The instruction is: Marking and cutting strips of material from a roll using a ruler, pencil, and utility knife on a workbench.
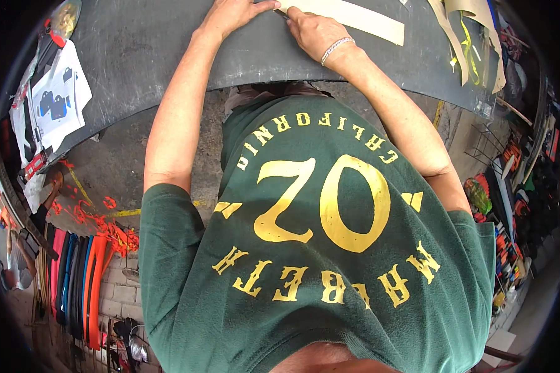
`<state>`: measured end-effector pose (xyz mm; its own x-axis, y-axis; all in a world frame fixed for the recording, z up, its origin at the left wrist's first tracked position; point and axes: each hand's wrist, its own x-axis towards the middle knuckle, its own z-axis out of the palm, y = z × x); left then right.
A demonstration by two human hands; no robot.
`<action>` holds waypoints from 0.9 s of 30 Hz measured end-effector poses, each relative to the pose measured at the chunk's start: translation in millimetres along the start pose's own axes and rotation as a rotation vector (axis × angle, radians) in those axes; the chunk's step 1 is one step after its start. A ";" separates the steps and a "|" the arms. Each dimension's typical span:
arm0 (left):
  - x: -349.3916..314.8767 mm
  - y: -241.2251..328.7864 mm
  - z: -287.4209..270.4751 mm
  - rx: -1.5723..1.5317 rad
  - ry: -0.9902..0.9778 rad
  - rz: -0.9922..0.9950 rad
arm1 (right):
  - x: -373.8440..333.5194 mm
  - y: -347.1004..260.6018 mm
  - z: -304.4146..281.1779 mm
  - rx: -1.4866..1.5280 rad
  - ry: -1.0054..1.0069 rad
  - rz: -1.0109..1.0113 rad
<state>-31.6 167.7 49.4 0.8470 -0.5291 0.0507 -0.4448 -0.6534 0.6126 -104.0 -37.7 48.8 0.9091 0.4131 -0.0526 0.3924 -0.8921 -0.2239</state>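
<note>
Right fingers (297, 17) in a pinch on a dark tool (282, 13), pale strip (370, 23) alongside

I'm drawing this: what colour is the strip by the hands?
The strip is pale cream, seen best in the head view.

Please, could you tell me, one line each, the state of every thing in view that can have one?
Pale strip: flat where visible, on the dark table
Dark tool: gripped, mostly hidden
Right hand: closed on the dark tool
Left hand: at the strip's left end, partly out of view
Printed sheet: lying at table's left
Pale offcuts: curled
Yellow ribbon: twisted
Orange scraps: scattered
Bracelet: worn
</note>
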 end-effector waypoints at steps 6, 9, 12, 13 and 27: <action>-0.5 -11.3 8.8 -0.004 0.054 0.043 | 4.0 -3.4 0.5 -0.045 -0.099 0.020; 0.7 -5.5 3.3 0.001 0.003 -0.003 | 5.9 -10.4 2.3 -0.045 -0.144 0.085; 1.1 -6.5 -0.1 0.021 0.027 0.007 | 11.0 -9.4 -10.8 0.117 -0.247 0.091; -0.6 -4.2 -1.9 0.015 0.010 -0.013 | 11.4 -11.0 -11.6 0.117 -0.237 0.093; 34.2 91.7 57.1 0.176 0.088 0.236 | -110.4 80.1 -51.8 1.086 0.597 0.839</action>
<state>-60.0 58.8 62.3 0.7331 -0.6333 0.2480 -0.6690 -0.6060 0.4303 -165.6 -164.3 87.1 0.8385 -0.5091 -0.1942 -0.3073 -0.1475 -0.9401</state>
